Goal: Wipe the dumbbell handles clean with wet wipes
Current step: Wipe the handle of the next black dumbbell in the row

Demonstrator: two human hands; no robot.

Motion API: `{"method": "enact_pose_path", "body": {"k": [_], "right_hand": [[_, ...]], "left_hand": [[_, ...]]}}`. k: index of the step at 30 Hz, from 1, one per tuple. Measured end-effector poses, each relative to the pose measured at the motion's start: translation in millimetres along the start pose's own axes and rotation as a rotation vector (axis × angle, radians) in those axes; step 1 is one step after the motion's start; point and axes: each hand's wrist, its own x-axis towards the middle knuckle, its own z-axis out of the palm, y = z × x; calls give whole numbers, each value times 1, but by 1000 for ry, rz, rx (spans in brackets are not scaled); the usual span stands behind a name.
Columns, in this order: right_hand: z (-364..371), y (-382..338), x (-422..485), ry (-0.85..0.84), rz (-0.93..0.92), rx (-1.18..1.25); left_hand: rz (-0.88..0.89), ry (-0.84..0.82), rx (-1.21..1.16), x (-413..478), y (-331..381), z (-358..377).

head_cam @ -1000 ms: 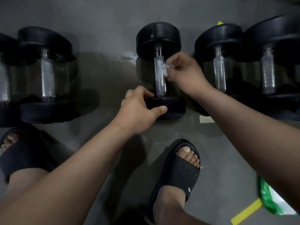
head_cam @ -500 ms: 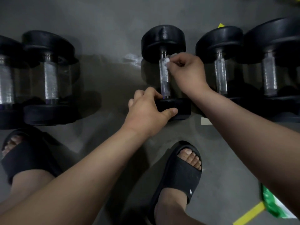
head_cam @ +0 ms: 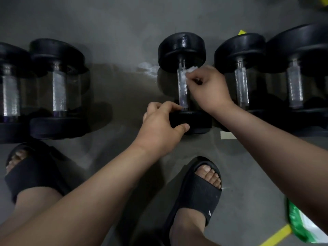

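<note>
Head view, looking down at a grey floor [head_cam: 110, 23]. I see the middle dumbbell [head_cam: 182, 48] lying with one black weight far from the person and the other weight [head_cam: 198, 121] near. Its metal handle [head_cam: 182, 93] runs between them.

The right hand [head_cam: 209, 87] pinches a bunched white wet wipe [head_cam: 190, 70] in curled fingers and presses it against the far end of the handle, just below the far weight. The left hand [head_cam: 159, 128] grips the near weight, with its fingers curled over the top edge and its thumb on the front face.

I count two more dumbbells [head_cam: 240, 50] close on the right and two others [head_cam: 56, 54] well apart on the left. Both feet wear black slippers [head_cam: 198, 194]. A green and white packet [head_cam: 298, 224] lies at the lower right, beside a strip of yellow tape [head_cam: 276, 235].
</note>
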Motion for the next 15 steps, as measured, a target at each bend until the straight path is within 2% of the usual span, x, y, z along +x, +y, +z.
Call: {"method": "enact_pose_path", "body": {"k": [3,10,15], "right_hand": [[-5,1,-1,-64,-47,-17],[-6,1,14,0,-15,-46],[-29,14,-19,-212,47,-52]], "left_hand": [[-35,42,5,0,1,2],[-42,140,18,-5,11,11],[19,171,-28,-8,6,12]]}}
